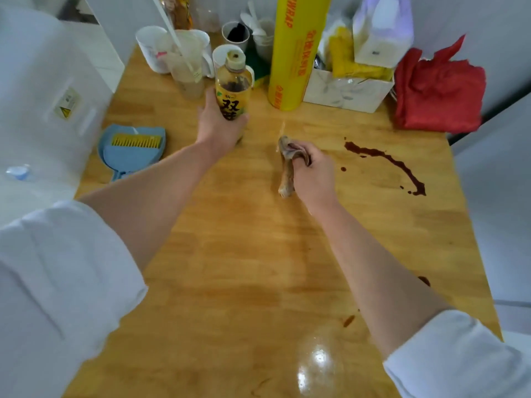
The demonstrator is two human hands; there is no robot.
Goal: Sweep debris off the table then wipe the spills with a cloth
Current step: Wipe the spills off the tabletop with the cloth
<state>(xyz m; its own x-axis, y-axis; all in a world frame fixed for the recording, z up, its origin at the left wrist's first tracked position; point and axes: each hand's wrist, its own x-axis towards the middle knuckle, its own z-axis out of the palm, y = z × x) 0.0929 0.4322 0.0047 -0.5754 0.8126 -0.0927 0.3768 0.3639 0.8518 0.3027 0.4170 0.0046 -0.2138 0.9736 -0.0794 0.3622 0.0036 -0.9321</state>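
Right hand is bunched into a fist around the stained cloth, mid-table, one end trailing out to the left of the knuckles. The dark spill curves across the wooden table just to the right of that hand, apart from the cloth. Left hand wraps around a bottle, standing upright. The blue dustpan lies at the table's left edge.
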